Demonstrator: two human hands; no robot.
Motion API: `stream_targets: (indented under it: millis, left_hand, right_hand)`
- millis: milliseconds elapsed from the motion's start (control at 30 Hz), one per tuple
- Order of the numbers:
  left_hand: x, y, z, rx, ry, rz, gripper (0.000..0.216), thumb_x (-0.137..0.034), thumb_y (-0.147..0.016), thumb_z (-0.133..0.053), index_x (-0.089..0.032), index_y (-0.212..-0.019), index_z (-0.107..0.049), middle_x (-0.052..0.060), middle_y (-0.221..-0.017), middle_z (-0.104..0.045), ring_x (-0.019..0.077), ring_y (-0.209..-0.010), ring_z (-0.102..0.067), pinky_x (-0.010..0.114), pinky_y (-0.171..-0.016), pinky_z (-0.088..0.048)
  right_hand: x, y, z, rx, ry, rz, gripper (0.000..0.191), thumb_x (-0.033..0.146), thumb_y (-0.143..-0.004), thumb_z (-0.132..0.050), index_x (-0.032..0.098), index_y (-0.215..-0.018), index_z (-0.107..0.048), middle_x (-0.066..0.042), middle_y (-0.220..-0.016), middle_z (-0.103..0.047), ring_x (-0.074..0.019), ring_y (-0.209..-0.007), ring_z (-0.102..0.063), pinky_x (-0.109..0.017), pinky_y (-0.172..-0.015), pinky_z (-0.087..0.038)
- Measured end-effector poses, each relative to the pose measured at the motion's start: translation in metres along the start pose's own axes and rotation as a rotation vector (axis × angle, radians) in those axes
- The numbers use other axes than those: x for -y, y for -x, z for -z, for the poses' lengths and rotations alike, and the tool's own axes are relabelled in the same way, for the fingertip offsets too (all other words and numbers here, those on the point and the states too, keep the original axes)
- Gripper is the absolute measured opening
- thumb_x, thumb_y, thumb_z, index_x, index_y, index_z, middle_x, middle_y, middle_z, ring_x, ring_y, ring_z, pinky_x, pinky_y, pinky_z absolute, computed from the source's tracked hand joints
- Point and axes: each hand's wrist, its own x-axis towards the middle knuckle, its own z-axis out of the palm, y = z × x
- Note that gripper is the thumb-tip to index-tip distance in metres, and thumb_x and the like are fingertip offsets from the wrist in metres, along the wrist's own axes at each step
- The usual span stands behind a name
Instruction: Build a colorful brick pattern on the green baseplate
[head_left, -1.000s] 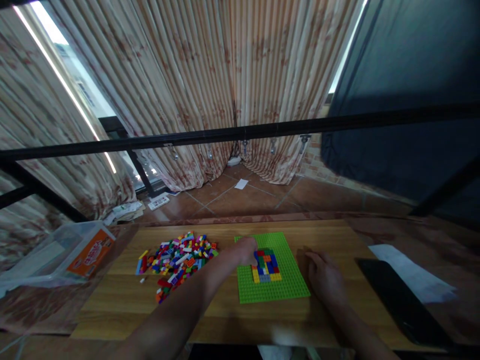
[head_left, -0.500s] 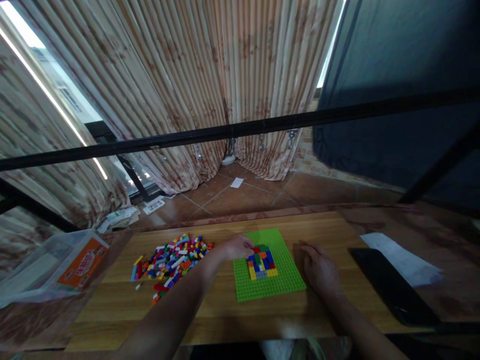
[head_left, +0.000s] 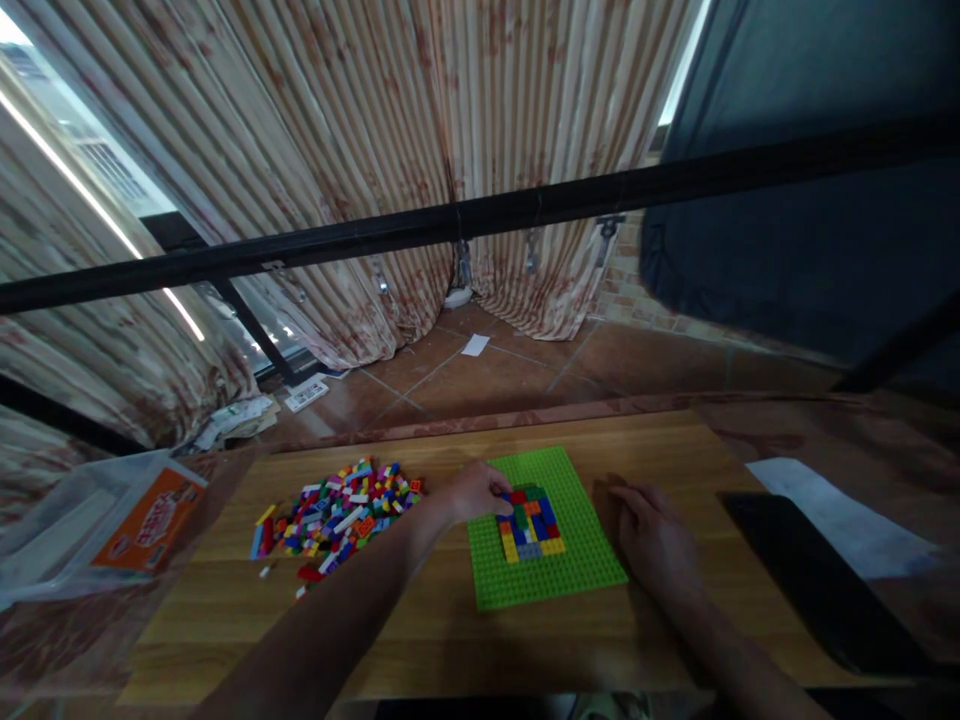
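A green studded baseplate [head_left: 577, 580] lies on the wooden table [head_left: 450, 640]. A small block of coloured bricks [head_left: 531, 525] is built on its middle. My left hand [head_left: 474, 492] reaches over the plate's left edge, fingers curled down onto the upper left corner of the brick block. Whether it pinches a brick is too small to tell. My right hand [head_left: 651, 535] rests flat on the table just right of the plate, fingers stretched toward the plate's far right corner. A heap of loose coloured bricks [head_left: 337, 510] lies left of the plate.
A clear plastic box with an orange label [head_left: 112, 525] stands at the table's left end. A black flat object [head_left: 825, 590] and a white sheet [head_left: 847, 515] lie at the right. A black metal bar [head_left: 480, 215] crosses the view above; curtains and tiled floor lie beyond the table.
My left hand drew back slightly from the top of the brick block to its upper left corner. The right hand stayed put. The head camera shifted a little.
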Motion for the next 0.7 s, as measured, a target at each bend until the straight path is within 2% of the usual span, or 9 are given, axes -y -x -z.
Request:
stream_targets:
  millis: [467, 567, 700]
  left_hand:
    - [-0.002, -0.005, -0.001, 0.049, -0.102, -0.027, 0.022, -0.025, -0.075, -0.069, -0.022, -0.095, -0.077, -0.002, -0.085, -0.075, 0.013, -0.073, -0.064, 0.021, -0.064, -0.045]
    - [-0.004, -0.002, -0.001, -0.007, -0.117, -0.021, 0.022, -0.025, -0.074, -0.069, -0.023, -0.094, -0.077, -0.002, -0.087, -0.075, 0.0138, -0.075, -0.065, 0.021, -0.066, -0.046]
    - [-0.006, 0.007, -0.008, -0.117, -0.091, -0.021, 0.024, -0.024, -0.073, -0.07, -0.022, -0.096, -0.076, 0.001, -0.092, -0.075, 0.017, -0.084, -0.066, 0.024, -0.077, -0.049]
  right_hand:
    - [-0.002, 0.001, 0.0, 0.073, 0.064, 0.029, 0.032, 0.018, -0.088, -0.041, 0.016, -0.107, -0.067, -0.012, -0.102, -0.065, -0.0232, -0.088, -0.06, -0.038, -0.082, -0.051]
    - [-0.003, 0.0, -0.001, 0.048, 0.038, 0.042, 0.032, 0.019, -0.088, -0.04, 0.018, -0.105, -0.067, -0.011, -0.099, -0.065, -0.0222, -0.087, -0.06, -0.037, -0.081, -0.051]
    - [-0.005, 0.0, -0.001, 0.009, -0.059, 0.033, 0.031, 0.022, -0.089, -0.04, 0.018, -0.102, -0.068, -0.011, -0.099, -0.066, -0.0219, -0.089, -0.061, -0.038, -0.082, -0.051]
